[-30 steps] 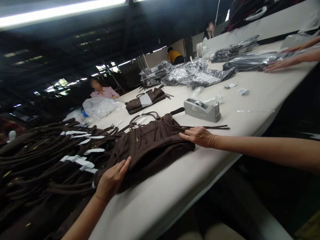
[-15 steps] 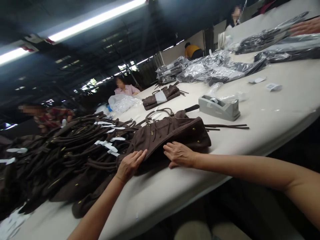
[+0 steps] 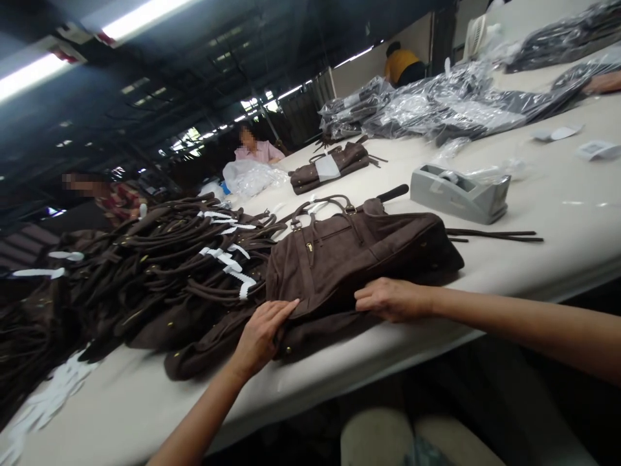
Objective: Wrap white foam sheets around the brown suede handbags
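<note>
A dark brown handbag [image 3: 334, 252] lies on its side on the pale table [image 3: 548, 259], its two looped handles pointing away from me. My left hand [image 3: 264, 330] grips the near left corner of the handbag, thumb underneath and fingers on top. My right hand [image 3: 391, 299] has its fingers curled on the near lower edge, pinching the bag's fabric. Between my hands the bottom panel is folded inward and in shadow. A thin strap end sticks out behind the bag, and thin cords trail to its right.
A heap of brown handbags [image 3: 160, 278] with white paper-wrapped handles lies at left. A grey tape dispenser [image 3: 458, 194] stands behind the bag at right. Farther back are a paper-banded bag [image 3: 332, 167], plastic-wrapped bags [image 3: 436, 107] and several people. White paper strips [image 3: 53, 395] lie at front left.
The bag's bottom has folded inward, and its lower edge now shows near the table. My right hand has curled its fingers on that edge. The view has shifted, with things appearing larger.
</note>
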{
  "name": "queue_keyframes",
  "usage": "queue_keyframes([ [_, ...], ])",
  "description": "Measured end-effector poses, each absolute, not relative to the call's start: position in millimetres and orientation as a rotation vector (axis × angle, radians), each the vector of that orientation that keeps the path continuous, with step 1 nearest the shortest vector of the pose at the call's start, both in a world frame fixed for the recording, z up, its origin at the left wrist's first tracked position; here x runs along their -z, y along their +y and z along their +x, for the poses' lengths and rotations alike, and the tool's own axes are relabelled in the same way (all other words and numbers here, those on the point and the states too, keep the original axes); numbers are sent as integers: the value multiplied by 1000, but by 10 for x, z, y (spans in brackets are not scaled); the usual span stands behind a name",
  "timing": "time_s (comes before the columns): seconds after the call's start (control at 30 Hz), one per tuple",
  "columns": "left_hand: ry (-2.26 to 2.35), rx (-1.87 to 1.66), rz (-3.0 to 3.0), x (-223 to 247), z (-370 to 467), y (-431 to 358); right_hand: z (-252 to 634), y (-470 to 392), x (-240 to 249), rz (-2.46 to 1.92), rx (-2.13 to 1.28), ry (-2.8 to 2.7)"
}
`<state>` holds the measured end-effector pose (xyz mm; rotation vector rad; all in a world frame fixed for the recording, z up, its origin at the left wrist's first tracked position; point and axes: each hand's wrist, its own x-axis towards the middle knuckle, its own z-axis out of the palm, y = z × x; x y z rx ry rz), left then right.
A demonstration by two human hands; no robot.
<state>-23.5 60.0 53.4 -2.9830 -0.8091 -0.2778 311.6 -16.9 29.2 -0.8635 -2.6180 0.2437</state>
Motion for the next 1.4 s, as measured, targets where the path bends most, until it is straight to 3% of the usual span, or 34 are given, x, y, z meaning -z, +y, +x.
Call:
queue_keyframes([
  [0.23, -894, 92, -2923, -604, 14, 603, 3114, -191, -302, -913, -260, -2628],
  [0.33, -825, 172, -2867, -535, 75, 592, 2970, -274, -361, -933, -36, -2623],
  [0.53, -672, 337, -2738, -425, 24, 665, 2352, -193, -239, -522, 339, -2681],
  [0.87, -367, 359, -2562, -406, -35, 783, 2184, 27, -10, -891, 351, -2666],
  [1.23, -639, 363, -2725, -268, -81, 446, 2176, -61, -17, -1147, 50, -2622],
  [1.4, -363, 425, -2665, 21, -287, 788, 2539, -368, -90, -1065, 304, -2569],
])
